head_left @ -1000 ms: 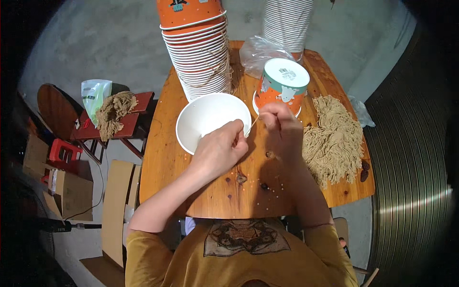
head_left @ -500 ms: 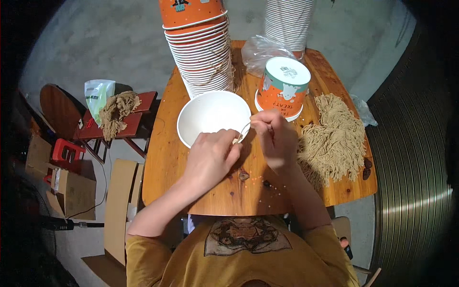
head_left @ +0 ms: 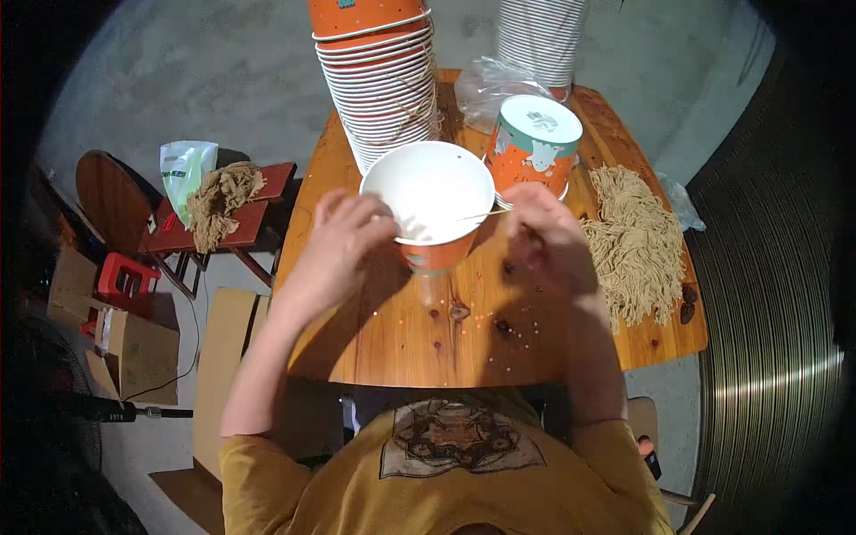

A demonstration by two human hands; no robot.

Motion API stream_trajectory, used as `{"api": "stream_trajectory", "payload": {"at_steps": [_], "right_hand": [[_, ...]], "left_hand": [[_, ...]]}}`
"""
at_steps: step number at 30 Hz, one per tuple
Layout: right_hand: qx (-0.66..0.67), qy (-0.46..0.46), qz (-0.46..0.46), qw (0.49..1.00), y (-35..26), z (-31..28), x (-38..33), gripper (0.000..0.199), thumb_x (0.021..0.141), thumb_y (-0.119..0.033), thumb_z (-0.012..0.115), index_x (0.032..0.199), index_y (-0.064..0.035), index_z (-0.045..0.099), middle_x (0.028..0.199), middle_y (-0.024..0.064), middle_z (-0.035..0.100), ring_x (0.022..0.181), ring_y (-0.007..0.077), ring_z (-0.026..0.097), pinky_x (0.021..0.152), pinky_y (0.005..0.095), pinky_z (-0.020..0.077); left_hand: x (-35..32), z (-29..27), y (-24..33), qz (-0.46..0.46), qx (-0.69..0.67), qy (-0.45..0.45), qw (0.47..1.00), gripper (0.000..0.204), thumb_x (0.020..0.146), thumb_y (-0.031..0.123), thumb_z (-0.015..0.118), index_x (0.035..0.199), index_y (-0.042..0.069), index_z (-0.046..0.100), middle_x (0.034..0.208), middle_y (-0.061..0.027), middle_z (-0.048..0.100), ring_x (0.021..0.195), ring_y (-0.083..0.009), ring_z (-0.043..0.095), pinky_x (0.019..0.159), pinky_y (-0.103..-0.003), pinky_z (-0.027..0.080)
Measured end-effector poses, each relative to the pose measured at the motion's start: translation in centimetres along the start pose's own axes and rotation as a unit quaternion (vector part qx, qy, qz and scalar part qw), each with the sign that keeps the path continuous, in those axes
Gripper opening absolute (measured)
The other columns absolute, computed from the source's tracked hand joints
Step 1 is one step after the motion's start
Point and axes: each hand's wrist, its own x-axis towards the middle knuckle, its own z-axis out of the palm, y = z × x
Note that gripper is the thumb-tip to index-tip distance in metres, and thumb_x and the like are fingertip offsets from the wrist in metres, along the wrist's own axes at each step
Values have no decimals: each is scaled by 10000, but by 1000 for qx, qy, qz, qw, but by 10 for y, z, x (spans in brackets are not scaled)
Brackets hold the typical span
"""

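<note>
A round paper bucket [head_left: 426,183], white inside and orange outside, leans toward me in the middle of the table, with a small dark hole near its far rim. My left hand [head_left: 343,236], slightly blurred, grips the bucket's left rim with bent fingers. From the bucket's right side a thin tan cord [head_left: 487,215] stretches across the rim. My right hand [head_left: 551,234] pinches the cord's outer end, its fingers closed and partly blurred. To the right of that hand lies a heap of tan cords [head_left: 637,259].
A tall stack of nested buckets [head_left: 379,98] rises behind. An upside-down orange and green bucket [head_left: 538,147] stands right of it, near a clear plastic bag [head_left: 499,94] and another stack [head_left: 542,45]. Small pale specks dot the wooden table [head_left: 401,348]. A red bench [head_left: 241,223] stands left.
My hands have moved apart: the left from the bucket's near right rim to its left, the right slightly rightward with the cord. The bucket has shifted right and tilted, showing its orange side.
</note>
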Motion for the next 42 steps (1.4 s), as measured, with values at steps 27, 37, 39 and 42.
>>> {"api": "stream_trajectory", "payload": {"at_steps": [27, 37, 39, 42], "right_hand": [[1, 110, -197, 974, 9, -29, 28, 150, 935, -153, 469, 1012, -26, 487, 788, 10, 518, 640, 82, 488, 616, 219, 436], [-381, 91, -325, 861, 75, -6, 13, 90, 909, -37, 520, 995, -19, 543, 792, -3, 551, 635, 56, 485, 568, 216, 400], [-331, 56, -319, 886, 79, 11, 12, 130, 834, 3, 563, 956, -41, 551, 818, 109, 589, 702, 227, 601, 625, 306, 474], [-361, 90, -354, 858, 80, -1, 6, 136, 821, 10, 567, 944, -44, 548, 768, 93, 557, 648, 186, 561, 580, 294, 444]], "left_hand": [[13, -1, 22, -45, -21, -22, 999, 182, 774, 71, 633, 951, 65, 588, 858, -85, 584, 824, -298, 584, 728, -400, 465], [17, 9, 86, 68, -255, 121, 957, 305, 735, -18, 571, 1040, -9, 573, 979, -122, 617, 957, -330, 576, 867, -399, 453], [24, 18, 147, 105, -521, -1, 847, 396, 782, 97, 584, 1163, -8, 555, 1047, -134, 615, 994, -311, 573, 867, -379, 454], [8, 72, 273, 302, -634, -59, 710, 506, 914, 220, 469, 1345, -25, 368, 1381, -217, 375, 1274, -326, 392, 1063, -412, 305]]}}
